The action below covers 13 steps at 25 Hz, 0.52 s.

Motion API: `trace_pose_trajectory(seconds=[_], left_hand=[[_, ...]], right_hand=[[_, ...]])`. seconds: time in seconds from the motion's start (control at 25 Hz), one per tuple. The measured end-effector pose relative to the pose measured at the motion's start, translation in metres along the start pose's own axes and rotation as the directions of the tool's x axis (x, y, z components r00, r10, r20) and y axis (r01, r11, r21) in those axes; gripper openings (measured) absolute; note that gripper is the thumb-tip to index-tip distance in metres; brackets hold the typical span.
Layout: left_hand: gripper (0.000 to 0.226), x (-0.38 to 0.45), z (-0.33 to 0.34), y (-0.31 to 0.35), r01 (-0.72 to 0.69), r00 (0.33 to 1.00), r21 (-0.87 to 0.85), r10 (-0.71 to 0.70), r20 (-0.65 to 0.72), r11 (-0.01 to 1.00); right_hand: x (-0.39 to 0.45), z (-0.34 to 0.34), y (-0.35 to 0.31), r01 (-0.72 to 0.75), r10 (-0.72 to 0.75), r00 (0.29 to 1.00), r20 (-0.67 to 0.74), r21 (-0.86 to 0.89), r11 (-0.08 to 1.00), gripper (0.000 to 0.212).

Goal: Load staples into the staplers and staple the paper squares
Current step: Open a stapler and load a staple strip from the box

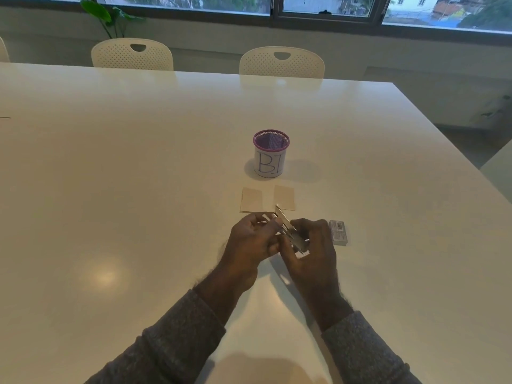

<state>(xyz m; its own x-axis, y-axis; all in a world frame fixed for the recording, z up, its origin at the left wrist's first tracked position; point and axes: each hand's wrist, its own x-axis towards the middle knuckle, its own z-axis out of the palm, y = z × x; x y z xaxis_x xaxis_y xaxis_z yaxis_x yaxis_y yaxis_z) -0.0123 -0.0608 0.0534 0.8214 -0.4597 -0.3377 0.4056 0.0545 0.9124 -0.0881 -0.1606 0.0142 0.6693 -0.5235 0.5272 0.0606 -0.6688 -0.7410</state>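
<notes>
We see both hands meet over the near middle of the white table (138, 162), working on one small metal stapler (291, 231) held just above the surface. The left hand (249, 245) has its fingers curled round the stapler's left part, thumb and fingertips pinching it; the right hand (313, 250) curls round its right end from the near side. The stapler seems hinged open — a thin bright arm slants up and away towards the far left, its tip showing over the near edge of the paper. We cannot tell whether any staples lie in it; the fingers hide the channel. Just beyond the hands lie two tan paper squares (251, 200), side by side and flat on the table, a narrow gap between them; the right square (284, 197) sits a touch farther away than the left. Just right of the right hand lies a small grey staple box (338, 233) with a barcode label on top, flat on the table and apart from the fingers. Farther off, beyond the squares, stands a mesh cup (271, 153) with a purple rim and a white paper wrap lettered "BI" — upright, well clear of the hands. Grey sleeves (177, 342) cover both forearms. At the far edge of the table stand two white chairs (132, 54), and behind them a leafy plant (110, 15) below the windows.
</notes>
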Motion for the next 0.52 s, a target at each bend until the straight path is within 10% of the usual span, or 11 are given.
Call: trace_pose_trajectory(seconds=[0.52], left_hand=[[0.014,0.006,-0.012,0.004,-0.218,0.975,0.476,0.166,0.15,0.852]], right_hand=[[0.005,0.0,0.016,-0.229,0.176,0.959,0.224,0.239,0.944,0.014]])
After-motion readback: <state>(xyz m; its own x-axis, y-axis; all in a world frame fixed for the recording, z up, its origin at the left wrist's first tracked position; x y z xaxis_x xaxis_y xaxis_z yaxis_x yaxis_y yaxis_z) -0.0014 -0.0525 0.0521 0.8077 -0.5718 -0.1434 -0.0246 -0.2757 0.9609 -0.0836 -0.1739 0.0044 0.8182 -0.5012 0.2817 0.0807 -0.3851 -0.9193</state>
